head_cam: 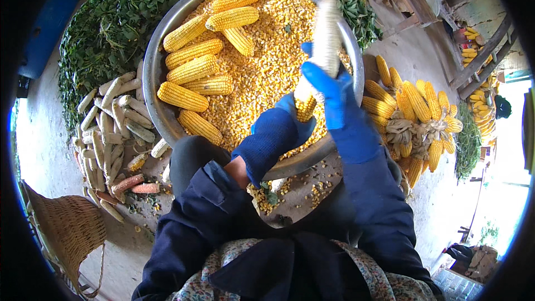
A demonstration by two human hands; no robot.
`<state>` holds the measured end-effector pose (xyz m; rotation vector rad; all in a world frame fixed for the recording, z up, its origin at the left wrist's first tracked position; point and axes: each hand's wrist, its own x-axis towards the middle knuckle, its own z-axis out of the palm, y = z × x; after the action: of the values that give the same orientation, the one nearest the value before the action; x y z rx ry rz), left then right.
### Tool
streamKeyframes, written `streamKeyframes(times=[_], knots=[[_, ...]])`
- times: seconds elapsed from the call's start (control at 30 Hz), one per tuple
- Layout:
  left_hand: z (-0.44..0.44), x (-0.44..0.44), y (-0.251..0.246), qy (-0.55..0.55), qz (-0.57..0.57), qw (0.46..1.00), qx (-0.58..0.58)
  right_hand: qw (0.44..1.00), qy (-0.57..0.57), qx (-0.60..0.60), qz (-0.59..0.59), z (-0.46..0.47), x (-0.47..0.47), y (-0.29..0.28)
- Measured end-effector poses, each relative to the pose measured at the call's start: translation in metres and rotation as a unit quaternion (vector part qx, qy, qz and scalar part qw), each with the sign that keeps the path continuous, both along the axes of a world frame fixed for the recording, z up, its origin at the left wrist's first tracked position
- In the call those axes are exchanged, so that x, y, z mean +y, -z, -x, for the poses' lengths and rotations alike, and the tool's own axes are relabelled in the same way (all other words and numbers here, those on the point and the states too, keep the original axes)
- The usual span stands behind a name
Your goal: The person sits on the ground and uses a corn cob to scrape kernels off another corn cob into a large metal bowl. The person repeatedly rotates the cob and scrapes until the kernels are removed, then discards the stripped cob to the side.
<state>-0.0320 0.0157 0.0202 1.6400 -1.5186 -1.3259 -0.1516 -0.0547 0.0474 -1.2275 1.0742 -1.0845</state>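
Both my hands wear blue gloves above a wide metal basin (152, 104) of loose corn kernels (267, 67). My left hand (286, 117) grips a partly shelled corn ear (306, 108); yellow kernels remain at its lower end, and its upper part is pale. Held in my right hand (328, 88) is a bare white corncob (327, 29), long and blurred, pointing up over the basin's right rim. The cob and the ear meet or overlap near my right fingers; their exact contact is hidden. Several whole corn ears (194, 67) rest on the kernels along the basin's left side.
Stripped cobs (104, 133) are heaped left of the basin, near a wicker basket (71, 225). Leafy green vines (121, 21) pile behind it. Corn ears tied by their husks (413, 108) lie to the right. A wooden chair (407, 0) stands farther back; spilled kernels (322, 190) dot the floor.
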Motion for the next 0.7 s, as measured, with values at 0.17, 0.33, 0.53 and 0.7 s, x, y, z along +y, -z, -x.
streamKeyframes(times=[0.17,0.33,0.53,0.7], knots=[[-0.008,-0.004,0.011,0.064,-0.179,0.946,0.262,0.99,0.128,-0.029,-0.054,0.005,-0.008,0.022],[-0.016,-0.011,0.033,0.064,-0.05,0.997,0.007,0.99,0.063,-0.118,-0.035,0.001,-0.004,0.011],[-0.022,-0.005,0.003,0.049,-0.136,0.97,0.195,0.998,-0.04,0.001,0.042,0.025,-0.013,-0.016],[-0.024,-0.004,-0.016,0.102,-0.192,0.963,0.159,0.998,-0.057,0.012,0.026,0.019,-0.004,-0.011]])
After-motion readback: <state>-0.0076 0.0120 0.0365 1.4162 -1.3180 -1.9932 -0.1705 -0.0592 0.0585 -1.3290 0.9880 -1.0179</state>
